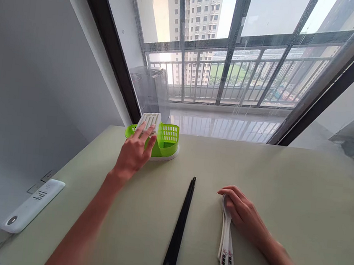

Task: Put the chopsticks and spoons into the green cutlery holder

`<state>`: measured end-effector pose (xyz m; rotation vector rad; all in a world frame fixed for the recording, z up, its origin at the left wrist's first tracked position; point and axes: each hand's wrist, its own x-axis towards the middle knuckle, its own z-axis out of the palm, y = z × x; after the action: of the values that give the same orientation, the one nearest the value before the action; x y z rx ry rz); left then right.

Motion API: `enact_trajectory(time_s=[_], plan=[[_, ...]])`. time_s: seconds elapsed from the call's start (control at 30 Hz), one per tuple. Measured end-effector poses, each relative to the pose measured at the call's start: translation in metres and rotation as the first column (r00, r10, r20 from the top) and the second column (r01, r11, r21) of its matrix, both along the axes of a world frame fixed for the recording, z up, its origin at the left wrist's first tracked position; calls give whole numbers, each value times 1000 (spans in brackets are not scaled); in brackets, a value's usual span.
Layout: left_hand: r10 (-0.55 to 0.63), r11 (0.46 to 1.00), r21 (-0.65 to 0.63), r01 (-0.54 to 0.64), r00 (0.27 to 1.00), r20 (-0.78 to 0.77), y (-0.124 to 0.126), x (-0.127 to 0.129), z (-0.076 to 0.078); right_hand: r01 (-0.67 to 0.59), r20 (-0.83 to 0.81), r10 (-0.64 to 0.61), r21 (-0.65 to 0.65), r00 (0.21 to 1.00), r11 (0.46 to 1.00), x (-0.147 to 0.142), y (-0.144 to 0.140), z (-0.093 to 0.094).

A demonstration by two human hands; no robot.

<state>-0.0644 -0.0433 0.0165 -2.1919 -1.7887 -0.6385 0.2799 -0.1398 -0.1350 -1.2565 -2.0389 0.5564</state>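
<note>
Near far table edge [226, 143]; green basket [170, 142]

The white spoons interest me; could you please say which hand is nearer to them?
Right: the right hand is at the bowl ends of the white spoons; the left hand is farther off, at the green basket.
</note>
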Motion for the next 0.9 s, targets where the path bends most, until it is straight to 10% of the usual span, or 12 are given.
enact_trajectory(time_s=[0.47,0.7,0.9], plan=[[-318,947,-93,307,939,-132,-30,159,-2,-38,-37,37,-21,999,999,-1,1,6],[-371,928,-48,369,925,-81,-36,180,-8,-43,-37,44,8,998,999,0,4,0],[-547,836,68,545,837,26,-28,145,-24,-37,-41,39,41,998,998,2,4,0]])
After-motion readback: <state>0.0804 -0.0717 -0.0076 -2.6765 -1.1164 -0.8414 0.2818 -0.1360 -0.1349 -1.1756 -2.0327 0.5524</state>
